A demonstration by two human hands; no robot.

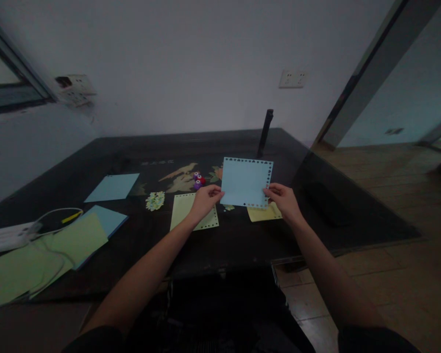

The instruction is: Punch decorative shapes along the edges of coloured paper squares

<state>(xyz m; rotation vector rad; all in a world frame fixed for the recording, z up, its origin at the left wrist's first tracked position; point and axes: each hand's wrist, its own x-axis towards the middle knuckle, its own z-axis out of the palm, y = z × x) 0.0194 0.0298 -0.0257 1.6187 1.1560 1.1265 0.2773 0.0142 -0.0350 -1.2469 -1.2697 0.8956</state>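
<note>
Blue paper (244, 182) spans the gap between the hands: the left hand (206, 198) pinches its left edge, the right hand (282, 200) its lower right edge, thumb and fingers closed at both. Its top and right borders are punched through, so a light, level grip should spare them creases. A yellow sheet (260, 215) lies below the right hand.

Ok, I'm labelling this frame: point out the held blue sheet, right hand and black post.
Held blue sheet (245, 182), head view: plain middle.
Right hand (285, 200), head view: back of hand.
Black post (265, 133), head view: mid-length.
</note>
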